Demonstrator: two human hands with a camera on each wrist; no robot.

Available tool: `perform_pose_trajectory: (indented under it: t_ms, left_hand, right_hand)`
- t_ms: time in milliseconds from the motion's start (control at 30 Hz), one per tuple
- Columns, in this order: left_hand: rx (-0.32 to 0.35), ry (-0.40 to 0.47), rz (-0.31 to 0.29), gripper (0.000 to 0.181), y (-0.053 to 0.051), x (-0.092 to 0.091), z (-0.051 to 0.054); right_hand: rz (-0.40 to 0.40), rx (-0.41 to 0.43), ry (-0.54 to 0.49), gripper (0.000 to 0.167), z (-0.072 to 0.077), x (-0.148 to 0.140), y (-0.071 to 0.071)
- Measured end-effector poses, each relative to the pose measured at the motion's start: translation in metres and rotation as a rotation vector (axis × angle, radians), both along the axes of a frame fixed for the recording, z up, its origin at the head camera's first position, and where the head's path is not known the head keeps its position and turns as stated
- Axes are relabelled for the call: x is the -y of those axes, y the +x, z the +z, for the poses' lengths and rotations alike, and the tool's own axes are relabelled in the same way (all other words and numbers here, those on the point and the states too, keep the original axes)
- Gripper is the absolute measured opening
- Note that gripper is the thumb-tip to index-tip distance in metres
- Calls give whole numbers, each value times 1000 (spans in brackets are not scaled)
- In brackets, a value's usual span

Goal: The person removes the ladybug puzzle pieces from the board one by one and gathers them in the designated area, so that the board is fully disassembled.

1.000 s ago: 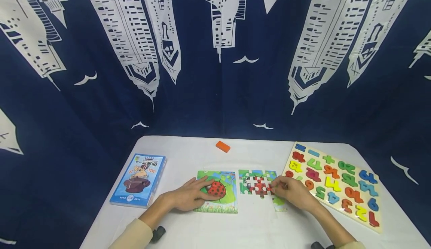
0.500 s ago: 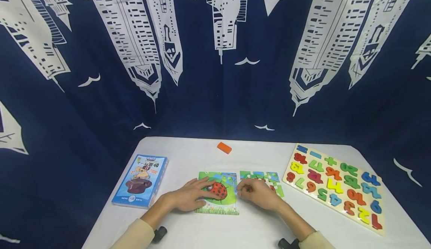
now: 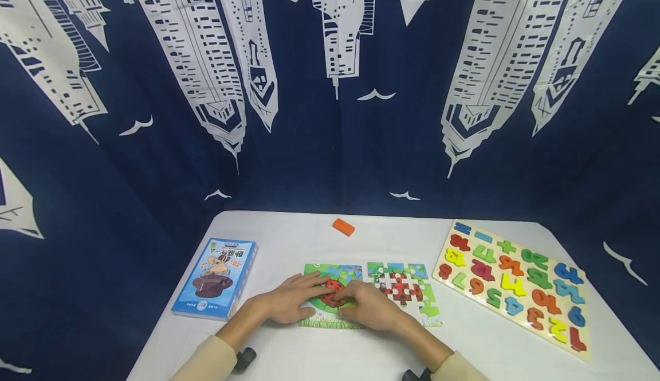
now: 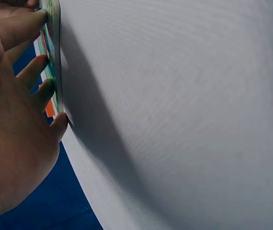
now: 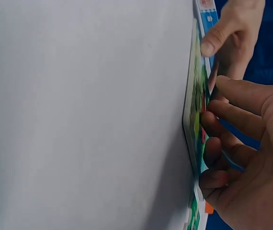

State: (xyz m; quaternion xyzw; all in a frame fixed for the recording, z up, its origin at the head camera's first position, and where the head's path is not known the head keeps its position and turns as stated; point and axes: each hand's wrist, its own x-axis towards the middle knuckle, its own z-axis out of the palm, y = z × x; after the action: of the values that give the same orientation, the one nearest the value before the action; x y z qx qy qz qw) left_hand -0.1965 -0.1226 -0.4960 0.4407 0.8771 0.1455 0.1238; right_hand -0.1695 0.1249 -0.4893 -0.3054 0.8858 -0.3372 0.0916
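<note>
In the head view, a ladybug picture board lies mid-table. My left hand rests across its left part, fingers spread over the picture. From the right, my right hand reaches over the same board, its fingertips touching the ladybug beside the left fingers. The right wrist view shows this right hand with bent fingers against the board and no piece visible between them. In the left wrist view, the left hand's fingertips touch the board edge. Right of the board lies a partly joined ladybug jigsaw, with white gaps among its pieces.
A blue game box lies at the left of the white table. An orange block sits near the back edge. A wooden number board is at the right. A dark blue curtain hangs behind.
My right hand has moved left from the jigsaw's right side, across it, onto the ladybug board. The jigsaw is uncovered again. My left hand stays on the board.
</note>
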Motion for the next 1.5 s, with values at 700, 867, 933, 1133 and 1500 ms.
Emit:
perform_pose_trajectory:
  t_ms: [700, 867, 933, 1133, 1500]
  left_hand:
    - [7, -26, 18, 62, 1, 0, 1]
    - [-1, -21, 10, 62, 0, 0, 0]
    - [-11, -21, 7, 62, 0, 0, -1]
    - [-27, -23, 9, 62, 0, 1, -3]
    - [-19, -20, 9, 61, 1, 1, -2]
  right_hand:
    - [14, -13, 9, 34, -3, 10, -2]
    - [12, -13, 15, 32, -4, 12, -2]
    - [13, -16, 16, 29, -4, 12, -2]
    - [7, -35, 21, 25, -5, 14, -2]
    - [-8, -26, 29, 24, -5, 15, -3]
